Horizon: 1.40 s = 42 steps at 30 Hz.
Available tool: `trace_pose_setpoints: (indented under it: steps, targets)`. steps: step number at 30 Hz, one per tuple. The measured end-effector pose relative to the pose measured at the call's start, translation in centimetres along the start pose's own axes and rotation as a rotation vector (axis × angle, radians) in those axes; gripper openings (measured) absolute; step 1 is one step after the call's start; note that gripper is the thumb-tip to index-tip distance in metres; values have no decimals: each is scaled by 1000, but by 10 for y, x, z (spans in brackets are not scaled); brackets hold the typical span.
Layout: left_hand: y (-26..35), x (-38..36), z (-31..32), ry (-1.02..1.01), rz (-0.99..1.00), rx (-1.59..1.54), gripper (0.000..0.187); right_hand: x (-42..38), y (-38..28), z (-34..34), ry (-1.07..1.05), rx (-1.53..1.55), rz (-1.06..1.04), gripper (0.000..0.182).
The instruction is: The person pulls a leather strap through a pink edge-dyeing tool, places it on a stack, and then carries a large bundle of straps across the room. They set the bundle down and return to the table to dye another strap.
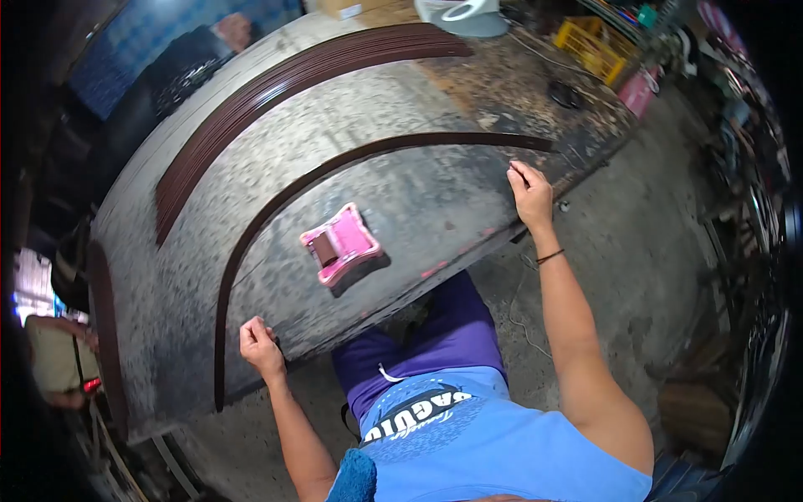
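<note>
My left hand (263, 350) is closed, its fingers curled together over the table's near left edge. My right hand (532, 197) is pinched closed above the near right part of the tabletop. What either hand holds, if anything, is too small or hidden to make out. Beyond both hands, one long dark brown strip (322, 172) lies on the table, looking curved in this wide view. Its ends lie near the hands, apart from them. Between the hands sits a pink tray (360, 232) with a small brown block-like piece (324, 249) in it.
A bundle of long brown strips (284, 88) lies farther back on the worn grey table (376, 105). Another brown strip (106, 335) is at the left end. A grey-white appliance (464, 18), a black object (563, 94) and a yellow crate (594, 50) are at the right. Another person (58, 356) is at far left.
</note>
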<state>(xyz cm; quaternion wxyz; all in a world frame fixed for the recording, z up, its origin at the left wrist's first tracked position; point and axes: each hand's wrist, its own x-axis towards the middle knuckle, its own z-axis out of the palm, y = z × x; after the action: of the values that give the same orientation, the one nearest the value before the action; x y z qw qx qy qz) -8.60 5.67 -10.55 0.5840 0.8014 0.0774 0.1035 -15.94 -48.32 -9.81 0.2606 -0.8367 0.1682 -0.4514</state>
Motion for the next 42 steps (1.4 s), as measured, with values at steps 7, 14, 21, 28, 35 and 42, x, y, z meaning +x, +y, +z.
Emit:
trace_pose_setpoints:
  steps: [7, 14, 21, 28, 35, 42]
  targets:
    - [6, -4, 17, -6, 283, 431, 18, 20, 81, -39, 74, -365, 54, 40]
    - [14, -7, 21, -2, 356, 553, 21, 28, 89, -41, -21, -482, 26, 54]
    - [20, -9, 23, -14, 375, 609, 22, 31, 90, -42, -89, -516, 73, 56]
    - [18, -9, 23, -4, 380, 612, 23, 34, 84, -44, -126, -521, 115, 54]
    - [21, -10, 26, 11, 384, 597, 22, 34, 75, -44, 2, -474, 31, 33]
    - [27, -12, 27, 39, 404, 522, 18, 28, 9, -48, -308, -747, 10, 39]
